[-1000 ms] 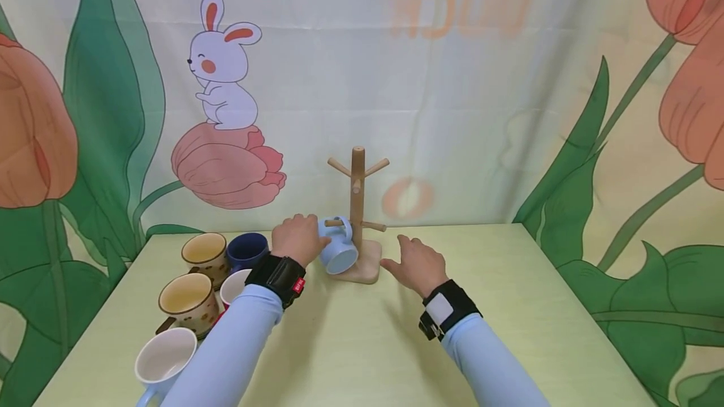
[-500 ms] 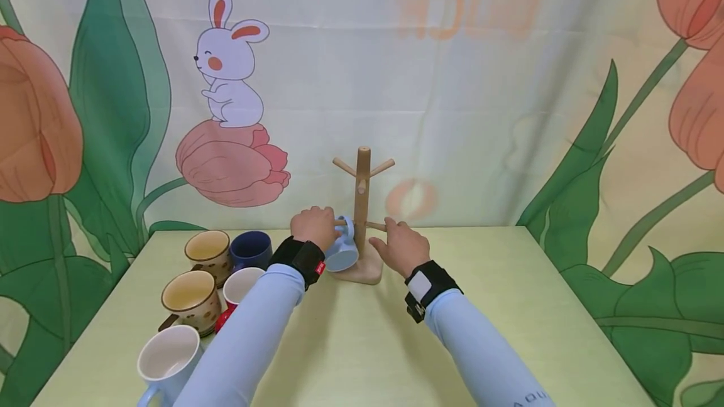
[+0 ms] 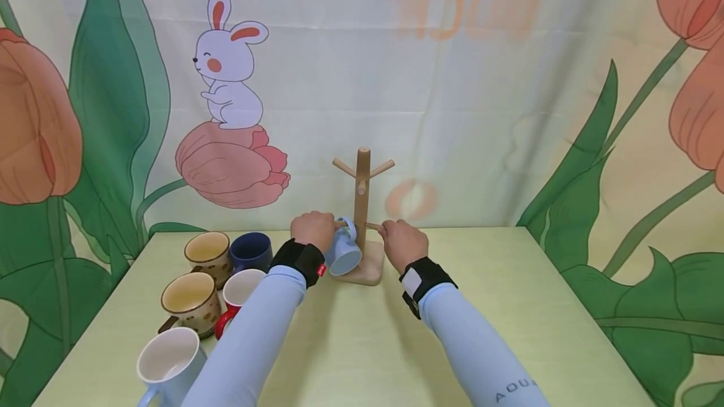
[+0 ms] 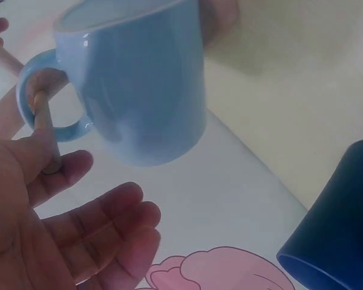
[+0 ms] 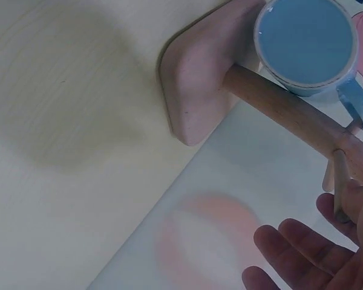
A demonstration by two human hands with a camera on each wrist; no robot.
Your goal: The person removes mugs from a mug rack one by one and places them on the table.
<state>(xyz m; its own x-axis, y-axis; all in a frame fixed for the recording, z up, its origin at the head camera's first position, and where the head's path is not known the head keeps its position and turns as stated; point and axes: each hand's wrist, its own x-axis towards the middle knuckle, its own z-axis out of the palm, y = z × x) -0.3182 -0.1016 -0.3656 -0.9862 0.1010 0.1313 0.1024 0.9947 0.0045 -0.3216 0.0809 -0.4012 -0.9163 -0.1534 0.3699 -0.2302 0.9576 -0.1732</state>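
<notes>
A wooden mug tree (image 3: 362, 203) stands near the back of the table, with one light blue mug (image 3: 344, 256) hanging by its handle on the lower left peg (image 4: 46, 130). My left hand (image 3: 313, 231) pinches the outer end of that peg between thumb and index finger, its other fingers loosely bent below. On the opposite side, my right hand (image 3: 406, 245) pinches the tip of the lower right peg (image 5: 340, 181), which carries no mug. The hanging mug is tilted, its mouth toward me, and neither hand visibly grips it. The upper pegs are bare.
Several mugs stand at the table's left: two tan patterned ones, the nearer (image 3: 200, 316) and the farther (image 3: 217, 267), a dark blue mug (image 3: 251, 260), a red-handled mug (image 3: 233, 306) and a light blue mug (image 3: 183, 379). A printed curtain (image 3: 464, 112) hangs behind.
My right hand has moved left and taken hold of the lower right peg. My left hand has shifted off the mug's side onto the lower left peg's end.
</notes>
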